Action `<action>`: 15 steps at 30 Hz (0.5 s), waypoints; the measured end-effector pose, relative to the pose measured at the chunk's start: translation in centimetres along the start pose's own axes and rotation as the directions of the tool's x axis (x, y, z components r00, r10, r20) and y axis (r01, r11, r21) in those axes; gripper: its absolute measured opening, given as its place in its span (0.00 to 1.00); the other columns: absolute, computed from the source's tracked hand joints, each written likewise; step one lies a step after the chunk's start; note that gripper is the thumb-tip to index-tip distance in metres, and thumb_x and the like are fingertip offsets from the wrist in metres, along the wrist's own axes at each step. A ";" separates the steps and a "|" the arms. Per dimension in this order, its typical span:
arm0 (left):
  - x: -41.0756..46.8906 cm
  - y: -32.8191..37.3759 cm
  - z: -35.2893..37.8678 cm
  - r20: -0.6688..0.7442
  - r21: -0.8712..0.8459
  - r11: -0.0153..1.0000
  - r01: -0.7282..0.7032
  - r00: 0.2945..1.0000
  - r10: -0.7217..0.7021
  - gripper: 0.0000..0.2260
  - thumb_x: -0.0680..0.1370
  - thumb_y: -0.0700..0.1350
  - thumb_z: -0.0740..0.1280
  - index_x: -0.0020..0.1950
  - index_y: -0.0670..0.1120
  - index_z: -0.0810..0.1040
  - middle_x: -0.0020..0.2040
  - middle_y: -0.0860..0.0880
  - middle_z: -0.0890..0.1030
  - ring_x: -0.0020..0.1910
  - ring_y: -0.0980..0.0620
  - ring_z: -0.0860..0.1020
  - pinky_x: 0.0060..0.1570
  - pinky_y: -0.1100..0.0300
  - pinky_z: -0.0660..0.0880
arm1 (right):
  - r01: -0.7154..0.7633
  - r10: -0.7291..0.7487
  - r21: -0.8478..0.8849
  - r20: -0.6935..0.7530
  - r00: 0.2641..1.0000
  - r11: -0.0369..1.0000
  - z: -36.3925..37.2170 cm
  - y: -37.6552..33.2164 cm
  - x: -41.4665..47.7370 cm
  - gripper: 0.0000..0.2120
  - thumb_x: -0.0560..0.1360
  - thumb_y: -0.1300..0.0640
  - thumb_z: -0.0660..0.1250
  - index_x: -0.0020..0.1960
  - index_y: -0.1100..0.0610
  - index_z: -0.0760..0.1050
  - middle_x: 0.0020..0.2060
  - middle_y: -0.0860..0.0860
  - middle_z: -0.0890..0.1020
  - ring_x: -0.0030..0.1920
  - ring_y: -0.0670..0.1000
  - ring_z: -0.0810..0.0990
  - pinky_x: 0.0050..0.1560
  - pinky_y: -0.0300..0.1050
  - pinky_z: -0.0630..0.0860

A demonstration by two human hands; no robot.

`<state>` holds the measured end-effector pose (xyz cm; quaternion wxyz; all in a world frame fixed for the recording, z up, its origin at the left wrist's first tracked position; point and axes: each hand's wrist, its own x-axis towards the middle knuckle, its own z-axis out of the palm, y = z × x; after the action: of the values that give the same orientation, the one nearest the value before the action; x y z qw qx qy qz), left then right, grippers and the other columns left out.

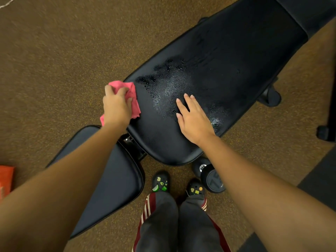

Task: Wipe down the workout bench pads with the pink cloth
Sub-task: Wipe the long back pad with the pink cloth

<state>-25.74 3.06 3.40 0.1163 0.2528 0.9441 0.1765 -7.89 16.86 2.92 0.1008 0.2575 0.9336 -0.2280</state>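
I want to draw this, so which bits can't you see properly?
All head view.
The pink cloth: mostly covered by the left hand gripping it.
The dumbbell: end number half behind the right forearm; the rest under the long pad.
The orange thing: cut off by the left edge; cannot tell what.
The seat pad: partly behind the left arm.

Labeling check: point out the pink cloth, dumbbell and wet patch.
pink cloth [134, 93], head view, its exposed side strip
dumbbell [215, 182], head view, flat end face
wet patch [169, 88], head view, beaded middle
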 end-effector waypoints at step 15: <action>-8.4 1.9 1.6 -0.016 -0.050 0.999 0.015 1.000 -0.016 0.13 0.76 0.37 0.65 0.60 0.38 0.76 0.57 0.32 0.69 0.50 0.33 0.72 0.54 0.47 0.69 | -0.008 0.007 0.008 0.062 0.998 1.000 -0.7 -0.1 0.0 0.24 0.82 0.52 0.50 0.76 0.58 0.54 0.76 0.57 0.52 0.76 0.56 0.47 0.75 0.51 0.50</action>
<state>-17.29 0.70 3.76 0.1164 0.2410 0.9423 0.2012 -7.97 17.07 3.59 0.1296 0.2542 0.9280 -0.2395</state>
